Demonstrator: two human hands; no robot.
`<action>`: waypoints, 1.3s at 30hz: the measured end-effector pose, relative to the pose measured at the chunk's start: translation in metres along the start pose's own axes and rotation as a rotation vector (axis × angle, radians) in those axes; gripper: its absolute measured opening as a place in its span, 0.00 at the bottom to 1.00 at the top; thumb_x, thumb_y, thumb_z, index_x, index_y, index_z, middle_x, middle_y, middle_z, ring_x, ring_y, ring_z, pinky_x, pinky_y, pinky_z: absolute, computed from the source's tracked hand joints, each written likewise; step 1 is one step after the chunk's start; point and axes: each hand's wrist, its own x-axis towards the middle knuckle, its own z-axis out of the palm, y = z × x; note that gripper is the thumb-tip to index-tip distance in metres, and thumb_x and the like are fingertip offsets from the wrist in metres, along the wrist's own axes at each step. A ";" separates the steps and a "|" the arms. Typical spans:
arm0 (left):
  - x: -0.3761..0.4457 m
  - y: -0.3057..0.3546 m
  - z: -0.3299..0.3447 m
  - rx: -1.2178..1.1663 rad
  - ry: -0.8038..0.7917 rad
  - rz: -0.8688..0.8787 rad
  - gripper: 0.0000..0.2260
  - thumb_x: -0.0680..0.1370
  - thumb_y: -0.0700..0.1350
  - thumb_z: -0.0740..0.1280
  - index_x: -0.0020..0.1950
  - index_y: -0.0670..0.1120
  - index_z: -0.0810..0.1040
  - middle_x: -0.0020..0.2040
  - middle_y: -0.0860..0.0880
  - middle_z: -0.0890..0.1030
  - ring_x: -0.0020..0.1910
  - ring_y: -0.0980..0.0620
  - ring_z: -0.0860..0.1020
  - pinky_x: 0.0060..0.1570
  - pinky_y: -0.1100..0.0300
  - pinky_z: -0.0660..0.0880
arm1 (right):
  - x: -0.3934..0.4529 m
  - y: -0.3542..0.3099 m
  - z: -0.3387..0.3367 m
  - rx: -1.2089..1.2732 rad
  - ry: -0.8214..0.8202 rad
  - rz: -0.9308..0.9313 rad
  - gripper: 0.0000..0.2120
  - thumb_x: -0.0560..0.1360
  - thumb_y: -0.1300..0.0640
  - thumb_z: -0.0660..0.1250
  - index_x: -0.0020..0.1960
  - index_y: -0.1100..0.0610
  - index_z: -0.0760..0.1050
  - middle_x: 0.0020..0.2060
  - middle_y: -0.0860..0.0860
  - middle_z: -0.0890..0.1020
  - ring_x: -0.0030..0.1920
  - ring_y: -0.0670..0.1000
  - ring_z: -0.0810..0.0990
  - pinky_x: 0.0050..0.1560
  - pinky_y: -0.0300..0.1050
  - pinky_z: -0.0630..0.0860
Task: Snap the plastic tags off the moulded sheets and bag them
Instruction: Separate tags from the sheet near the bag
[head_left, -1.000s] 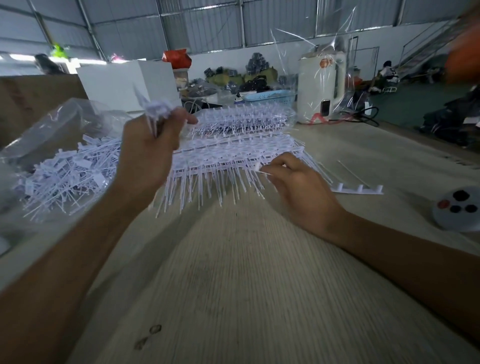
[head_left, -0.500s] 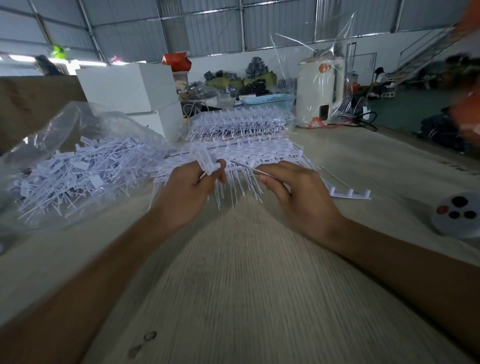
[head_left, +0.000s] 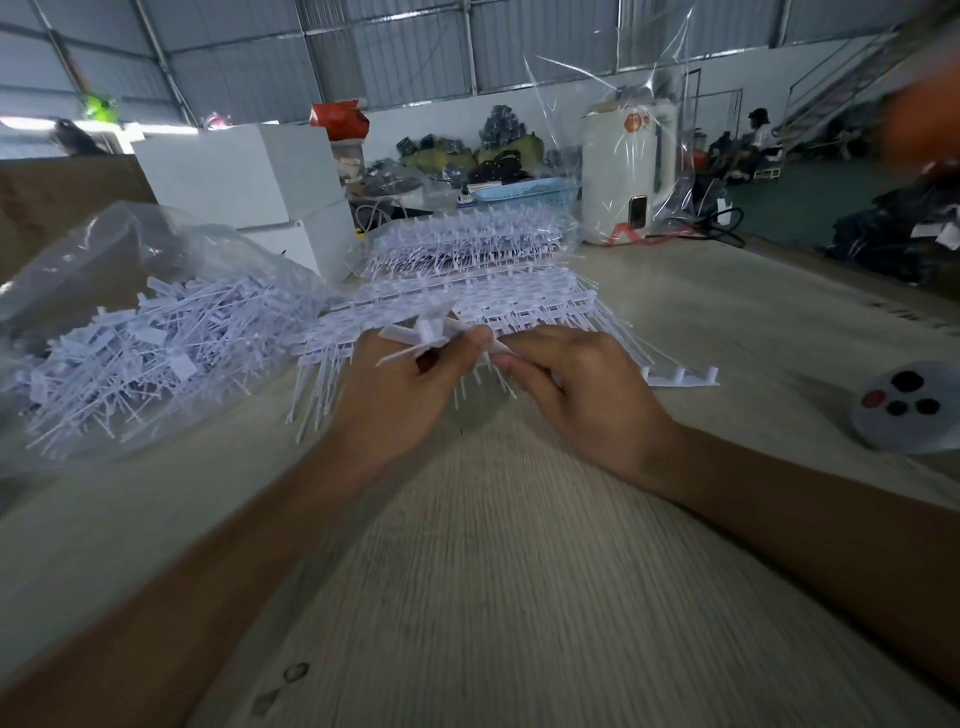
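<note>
A stack of white moulded tag sheets (head_left: 519, 296) lies on the wooden table (head_left: 467, 571) just beyond my hands, with thin pins pointing toward me. A second stack (head_left: 467, 239) sits behind it in clear wrap. My left hand (head_left: 400, 389) grips a small bunch of white tags (head_left: 426, 330) above the near sheet's edge. Right beside it, my right hand (head_left: 576, 384) pinches a thin white tag piece (head_left: 501, 348); the fingertips of both hands nearly meet. At the left, an open clear plastic bag (head_left: 130, 332) holds a heap of loose tags.
A stripped white runner strip (head_left: 680, 376) lies right of the sheets. A grey round disc with dark spots (head_left: 906, 408) sits at the table's right edge. White boxes (head_left: 244, 182), a blue basket (head_left: 524, 192) and a wrapped white appliance (head_left: 623, 176) stand at the back.
My left hand came down from the bag side to the near sheet's edge with a bunch of tags. My right hand moved left until both hands' fingertips almost meet.
</note>
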 end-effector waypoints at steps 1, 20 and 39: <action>-0.002 0.001 0.003 0.003 0.029 0.009 0.10 0.79 0.49 0.71 0.38 0.58 0.82 0.32 0.59 0.83 0.36 0.61 0.82 0.36 0.67 0.74 | 0.000 -0.001 0.000 -0.075 0.017 -0.010 0.09 0.83 0.59 0.65 0.48 0.61 0.81 0.34 0.52 0.77 0.35 0.54 0.76 0.37 0.53 0.74; 0.013 0.020 -0.020 -0.150 0.177 -0.032 0.17 0.84 0.50 0.62 0.36 0.47 0.76 0.27 0.56 0.73 0.26 0.62 0.69 0.28 0.72 0.63 | 0.029 -0.016 -0.051 -0.427 0.094 -0.056 0.16 0.77 0.67 0.69 0.64 0.59 0.80 0.66 0.59 0.76 0.65 0.62 0.74 0.53 0.57 0.78; 0.014 0.015 -0.015 -0.287 0.122 -0.242 0.18 0.84 0.56 0.58 0.36 0.53 0.70 0.27 0.54 0.67 0.25 0.56 0.63 0.26 0.62 0.60 | 0.032 0.004 -0.063 -0.369 -0.010 0.024 0.15 0.83 0.50 0.59 0.60 0.55 0.81 0.49 0.54 0.79 0.45 0.59 0.80 0.42 0.56 0.78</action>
